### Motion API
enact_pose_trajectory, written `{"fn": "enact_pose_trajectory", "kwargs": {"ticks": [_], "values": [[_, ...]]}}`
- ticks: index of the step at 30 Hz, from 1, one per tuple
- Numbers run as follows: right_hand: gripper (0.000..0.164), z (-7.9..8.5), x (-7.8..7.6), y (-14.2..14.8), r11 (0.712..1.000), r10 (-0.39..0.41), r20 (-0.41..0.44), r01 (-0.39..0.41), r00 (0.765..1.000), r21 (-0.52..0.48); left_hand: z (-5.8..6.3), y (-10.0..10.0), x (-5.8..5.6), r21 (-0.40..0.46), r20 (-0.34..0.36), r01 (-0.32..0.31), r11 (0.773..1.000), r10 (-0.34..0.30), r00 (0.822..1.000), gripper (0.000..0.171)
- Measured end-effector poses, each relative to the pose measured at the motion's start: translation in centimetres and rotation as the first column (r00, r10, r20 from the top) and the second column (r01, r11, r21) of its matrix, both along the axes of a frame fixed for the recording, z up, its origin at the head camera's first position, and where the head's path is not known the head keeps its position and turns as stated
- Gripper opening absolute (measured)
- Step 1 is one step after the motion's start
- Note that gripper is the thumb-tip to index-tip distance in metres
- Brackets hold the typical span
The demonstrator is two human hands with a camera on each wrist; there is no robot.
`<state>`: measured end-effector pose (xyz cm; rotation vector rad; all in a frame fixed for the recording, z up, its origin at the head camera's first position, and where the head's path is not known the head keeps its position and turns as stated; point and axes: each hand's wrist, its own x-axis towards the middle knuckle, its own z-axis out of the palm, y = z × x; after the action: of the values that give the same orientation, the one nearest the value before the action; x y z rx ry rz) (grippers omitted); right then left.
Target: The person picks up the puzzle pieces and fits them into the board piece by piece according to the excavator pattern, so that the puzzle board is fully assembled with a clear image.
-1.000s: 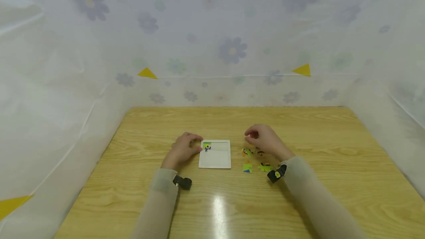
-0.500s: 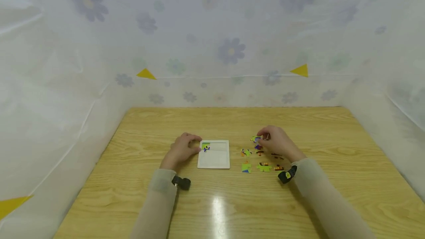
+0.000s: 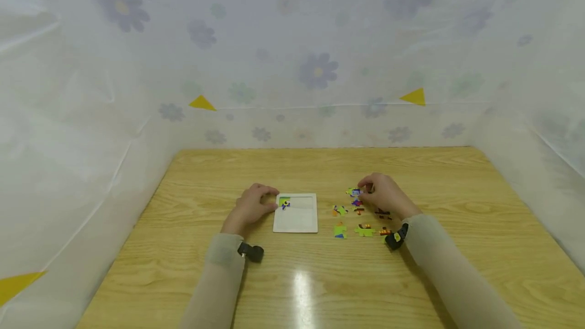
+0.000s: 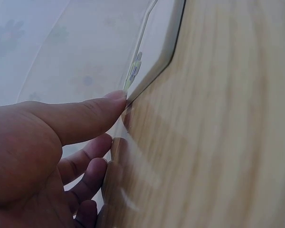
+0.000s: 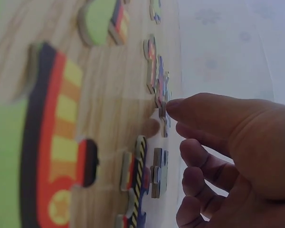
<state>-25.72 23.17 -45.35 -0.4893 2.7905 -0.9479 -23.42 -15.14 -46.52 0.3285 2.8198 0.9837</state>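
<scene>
Puzzle pc: 1, pinched in R fingers; L fingers, spread, touch 1 tray w/ 1 pc inside.

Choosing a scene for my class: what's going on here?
A person's left hand touches the left edge of a white tray, which has one jigsaw piece in its far left corner. Their right hand touches another piece right of the tray; whether it grips it is unclear. Other pieces lie nearby on the wooden table.
</scene>
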Motion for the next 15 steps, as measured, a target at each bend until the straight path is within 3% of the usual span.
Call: {"fn": "enact_pose_trajectory", "kwargs": {"ticks": [15], "values": [[0.026, -0.60, -0.82, 0.05, 1.000, 0.005, -0.001, -0.005, 1.000, 0.006, -0.27, -0.16, -0.21, -0.012, -0.001, 0.008, 1.000, -0.008, 1.000, 0.037]]}}
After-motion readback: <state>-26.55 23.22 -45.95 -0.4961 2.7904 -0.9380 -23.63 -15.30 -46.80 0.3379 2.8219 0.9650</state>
